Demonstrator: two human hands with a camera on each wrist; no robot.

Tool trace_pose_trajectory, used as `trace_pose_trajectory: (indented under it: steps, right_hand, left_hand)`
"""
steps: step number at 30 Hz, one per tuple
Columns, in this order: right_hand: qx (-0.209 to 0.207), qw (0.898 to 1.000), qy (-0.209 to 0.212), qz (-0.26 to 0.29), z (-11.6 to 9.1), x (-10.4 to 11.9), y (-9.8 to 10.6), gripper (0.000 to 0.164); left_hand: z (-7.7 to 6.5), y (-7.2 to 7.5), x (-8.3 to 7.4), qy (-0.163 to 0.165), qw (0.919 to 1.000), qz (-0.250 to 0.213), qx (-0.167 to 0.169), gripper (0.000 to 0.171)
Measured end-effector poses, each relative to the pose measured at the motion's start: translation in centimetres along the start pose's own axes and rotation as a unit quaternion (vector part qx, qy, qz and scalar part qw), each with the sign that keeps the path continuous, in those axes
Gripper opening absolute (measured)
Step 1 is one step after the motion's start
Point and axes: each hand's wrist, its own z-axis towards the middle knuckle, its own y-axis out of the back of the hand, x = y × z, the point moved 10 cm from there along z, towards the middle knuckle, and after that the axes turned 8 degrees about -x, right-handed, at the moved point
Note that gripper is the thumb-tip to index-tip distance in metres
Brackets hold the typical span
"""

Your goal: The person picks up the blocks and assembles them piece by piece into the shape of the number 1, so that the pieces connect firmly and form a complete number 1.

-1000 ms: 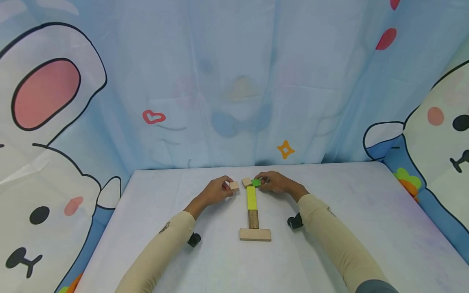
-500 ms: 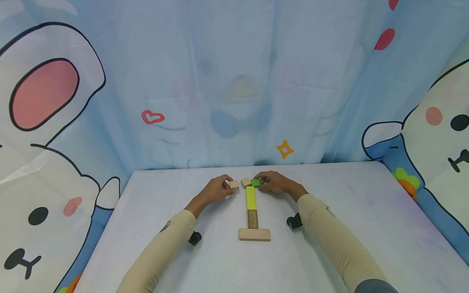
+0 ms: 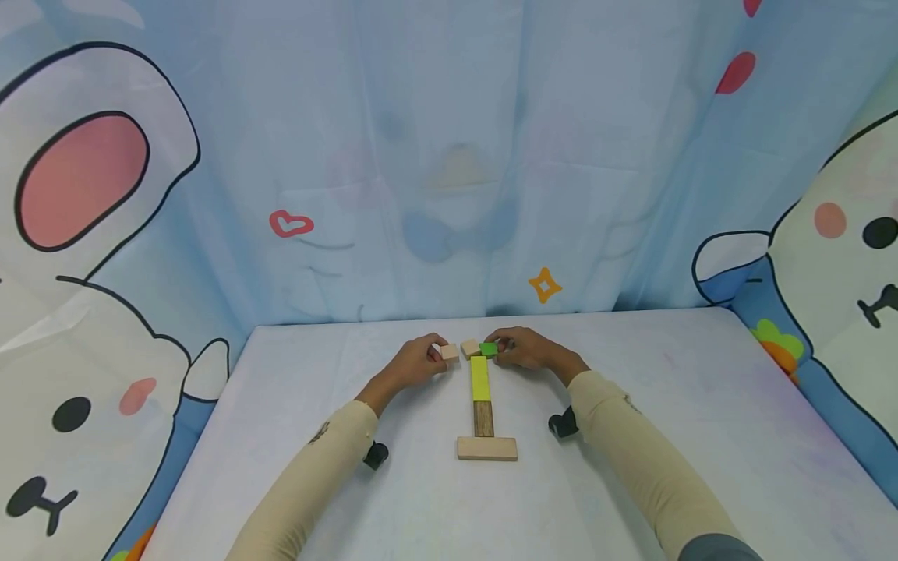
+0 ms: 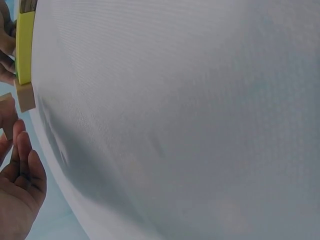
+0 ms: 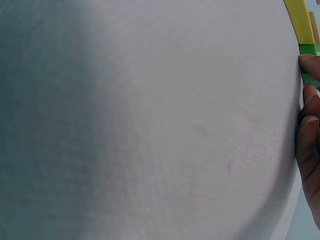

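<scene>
My left hand (image 3: 418, 361) pinches a small light wooden block (image 3: 450, 353) between thumb and fingers, just left of another light wooden block (image 3: 470, 348) that sits at an angle. My right hand (image 3: 525, 348) pinches a green block (image 3: 489, 350) at the far end of a yellow block (image 3: 480, 379). Nearer to me, a brown wood-grain block (image 3: 483, 419) continues the line down to a wide light wooden block (image 3: 487, 449) lying crosswise. The right wrist view has the thumb over part of the green block (image 5: 307, 50), which meets the yellow one.
All of this lies on a white-covered table (image 3: 561, 499). Its back edge runs close behind the hands, against a blue curtain (image 3: 435, 265) with cartoon prints. Small black wrist cameras hang under both sleeves near the table surface.
My left hand has edged slightly right with its wooden block, narrowing the gap to the angled wooden block. The right hand and the other blocks look the same.
</scene>
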Motion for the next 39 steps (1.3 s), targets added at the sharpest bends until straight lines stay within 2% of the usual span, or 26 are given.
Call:
trace_pose_trajectory:
  steps: [11,19,30,39]
  right_hand:
    - [0.004,1.0,-0.006,0.0,0.11,-0.42,-0.17,0.039]
    - [0.002,1.0,-0.003,-0.003,0.25,-0.67,-0.46,0.039]
    - [-0.002,1.0,0.006,-0.002,0.39,-0.66,-0.31,0.038]
    - [-0.001,1.0,0.007,-0.001,0.15,-0.33,-0.13,0.039]
  left_hand:
    - [0.08,-0.26,-0.24,0.005,1.0,0.005,0.003,0.036]
    - [-0.08,-0.36,-0.35,0.021,0.9998,0.0,0.006,0.035]
    - [-0.05,-0.49,-0.55,0.018,0.9998,0.008,0.006,0.034]
    - [0.16,-0.69,-0.14,0.027,0.9996,0.012,0.005,0.034]
